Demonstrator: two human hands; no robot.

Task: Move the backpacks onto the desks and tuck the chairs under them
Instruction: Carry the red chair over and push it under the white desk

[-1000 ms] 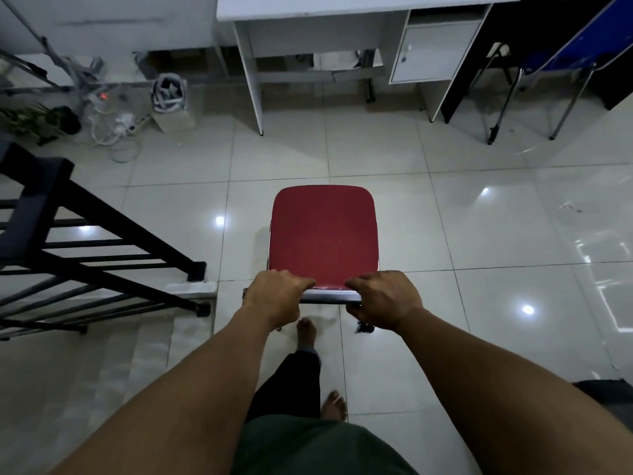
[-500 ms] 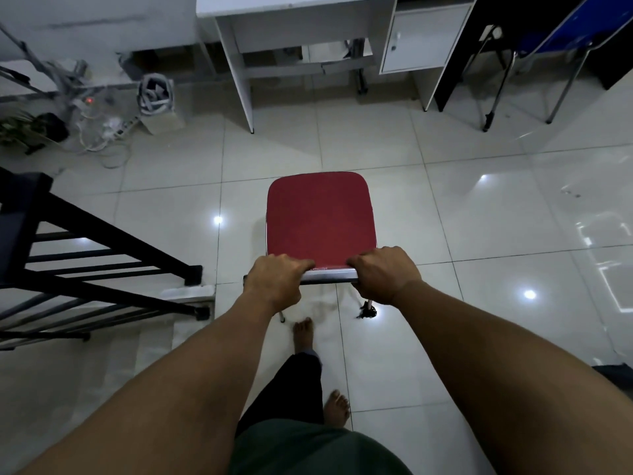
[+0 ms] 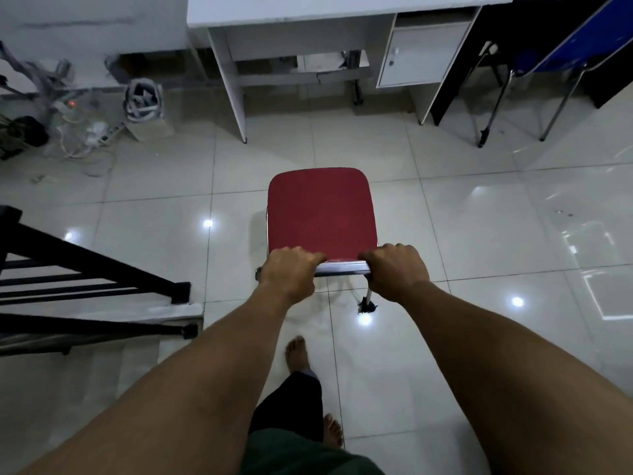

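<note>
A red-cushioned chair [image 3: 322, 214] with a chrome frame stands on the tiled floor in front of me. My left hand [image 3: 289, 272] and my right hand [image 3: 397, 270] both grip the top bar of its backrest. A white desk [image 3: 308, 15] with a small cabinet on its right side stands straight ahead at the top of the view, its knee space facing the chair, about a tile and a half away. No backpack is in view.
A black stair railing [image 3: 89, 279] borders a stairwell at the left. Cables, a power strip and a small bin [image 3: 144, 104] lie at the left of the desk. A blue chair [image 3: 561, 53] and a black desk stand at the top right.
The chair, held by both hands, has rolled forward towards the white desk, and I have stepped forward behind it. The desk now looks nearer.
</note>
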